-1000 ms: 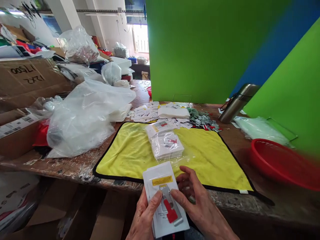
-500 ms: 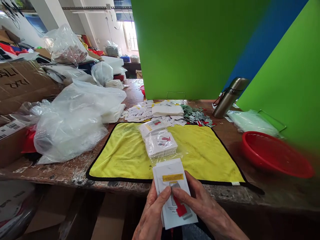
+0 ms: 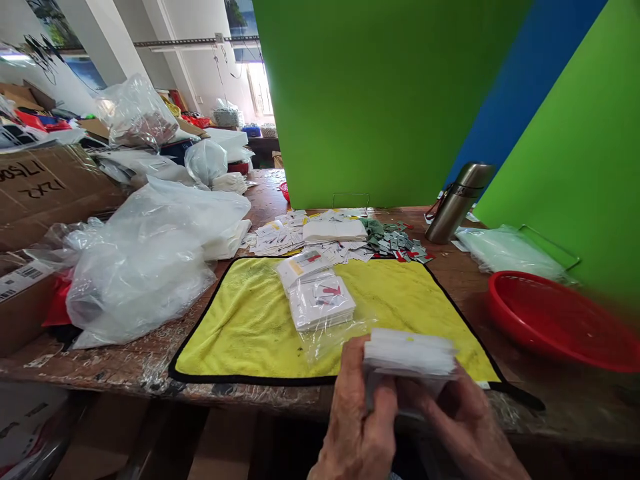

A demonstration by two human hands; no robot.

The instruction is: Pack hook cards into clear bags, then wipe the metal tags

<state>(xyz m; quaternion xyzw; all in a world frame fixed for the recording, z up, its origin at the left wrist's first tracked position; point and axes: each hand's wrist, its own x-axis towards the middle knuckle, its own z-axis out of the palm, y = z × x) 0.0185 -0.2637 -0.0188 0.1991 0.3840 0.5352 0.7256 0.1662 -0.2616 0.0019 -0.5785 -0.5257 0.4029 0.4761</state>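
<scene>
Pinching a stack of white packets (image 3: pixel 410 353) from its two sides, the left hand (image 3: pixel 357 420) and right hand (image 3: pixel 477 417) hold it just off the near edge of the tabletop (image 3: pixel 120 367). The left grip is closed on the stack's left end, with fingers on its side and against its near face; the right grip is partly curled around the right end, though blur hides exactly how its fingertips meet the packets. Holding both ends probably keeps the thin, loose pieces together and their edges even. The stack lies between the two palms, its upper edge showing above the fingers, in front of the near right part of the yellow cloth (image 3: pixel 240 340).

The cloth likely gives a soft, clean surface for the clear-bagged bundle (image 3: pixel 323 300), which rests on it to the far left of the hands, apart from them. Loose printed cards (image 3: pixel 277 237) and small metal pieces (image 3: pixel 397 243) lie beyond the cloth, perhaps put there to stay within reach. The red basket (image 3: pixel 560 320) sits to the right and the steel flask (image 3: pixel 453 210) leans at far right, both well apart from the grip.
</scene>
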